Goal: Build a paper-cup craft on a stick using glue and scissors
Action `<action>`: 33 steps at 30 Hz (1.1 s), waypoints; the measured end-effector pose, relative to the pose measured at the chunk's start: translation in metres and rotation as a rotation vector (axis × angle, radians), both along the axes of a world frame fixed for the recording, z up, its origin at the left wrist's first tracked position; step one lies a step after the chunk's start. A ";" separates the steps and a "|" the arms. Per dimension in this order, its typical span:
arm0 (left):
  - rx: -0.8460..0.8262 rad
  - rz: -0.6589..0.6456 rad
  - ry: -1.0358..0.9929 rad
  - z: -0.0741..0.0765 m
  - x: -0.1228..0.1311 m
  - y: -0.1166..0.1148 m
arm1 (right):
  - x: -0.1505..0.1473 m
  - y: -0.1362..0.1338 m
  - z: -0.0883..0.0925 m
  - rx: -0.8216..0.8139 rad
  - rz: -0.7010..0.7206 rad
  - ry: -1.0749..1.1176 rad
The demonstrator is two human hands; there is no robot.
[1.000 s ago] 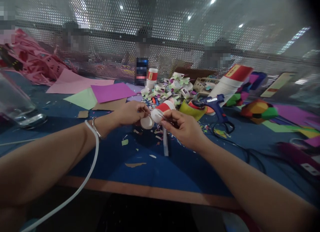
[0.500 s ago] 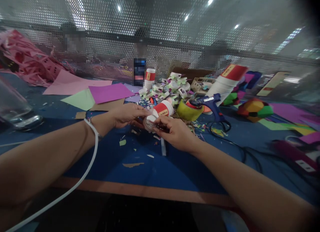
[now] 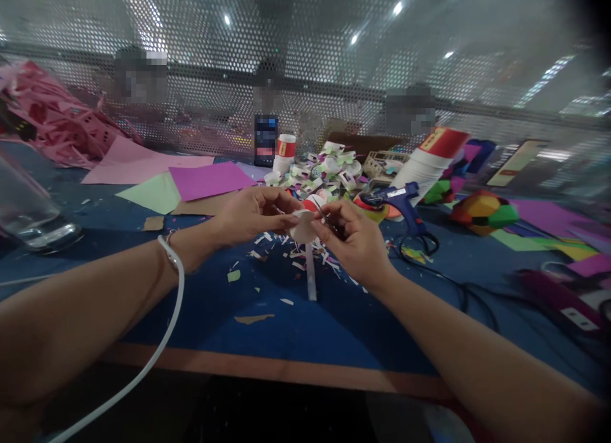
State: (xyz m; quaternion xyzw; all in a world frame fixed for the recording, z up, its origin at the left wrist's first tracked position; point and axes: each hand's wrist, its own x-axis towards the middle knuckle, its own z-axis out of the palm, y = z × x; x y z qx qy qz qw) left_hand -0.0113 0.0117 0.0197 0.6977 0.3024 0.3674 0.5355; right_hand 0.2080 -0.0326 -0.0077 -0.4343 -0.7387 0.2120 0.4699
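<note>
My left hand [image 3: 255, 212] and my right hand [image 3: 354, 240] meet above the blue table [image 3: 310, 322], both pinched on a small white and red paper cup [image 3: 305, 221] held between them. The cup's round white bottom faces me and most of its body is hidden by my fingers. My right hand's fingers also seem to close on something thin and dark at the cup's rim, too small to name. A white glue stick [image 3: 311, 279] lies on the table just below my hands, among paper scraps.
A blue glue gun [image 3: 405, 201] with a black cord lies right of my hands. Behind stands a heap of cut cup pieces [image 3: 329, 169], a tall red and white cup stack [image 3: 427, 160], coloured paper sheets [image 3: 205, 179] and a glass jar [image 3: 28, 207] at far left.
Both hands have lifted the cup off the table and turned its bottom toward me. The separate white piece seen at my left fingers a second ago is no longer visible.
</note>
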 end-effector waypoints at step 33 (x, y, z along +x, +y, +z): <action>-0.287 -0.051 -0.295 -0.001 0.008 -0.009 | 0.005 0.002 0.000 0.188 -0.035 -0.014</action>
